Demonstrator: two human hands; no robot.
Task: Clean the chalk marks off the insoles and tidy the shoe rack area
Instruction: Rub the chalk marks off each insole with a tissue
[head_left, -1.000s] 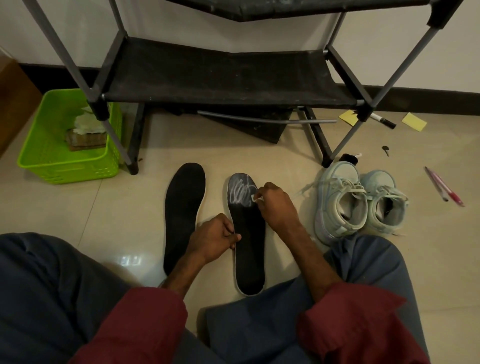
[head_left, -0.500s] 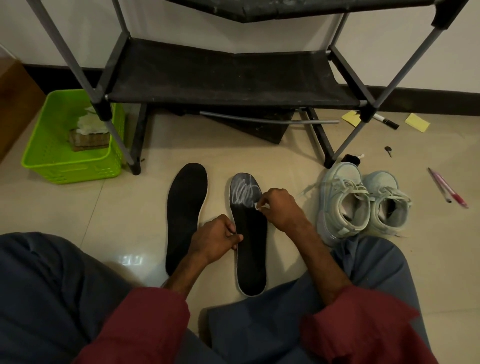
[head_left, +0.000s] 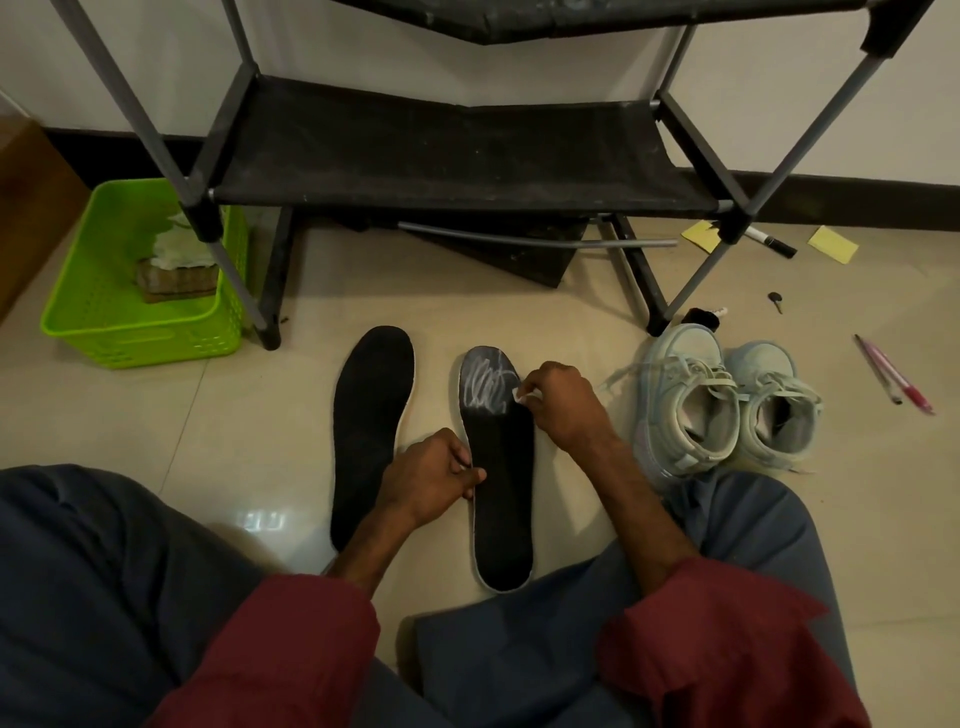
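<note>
Nearest, the left hand (head_left: 431, 475) pinches the edge of the chalked insole (head_left: 501, 499), one of two black insoles lying flat on the floor. The plain insole (head_left: 371, 415) lies just to its left. The right hand (head_left: 563, 405) pinches a small white scrap (head_left: 522, 396) against the chalk scribble (head_left: 485, 387). To the right stand two pale sneakers (head_left: 685, 410). Beyond are two pens (head_left: 894, 376), one green basket (head_left: 140, 340) and one shoe rack (head_left: 457, 150).

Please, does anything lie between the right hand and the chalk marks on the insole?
Nothing visible does. The right hand, pinching a small white piece, sits right beside the chalk marks on the insole; the left hand grips its left edge lower down, clear of them.
</note>
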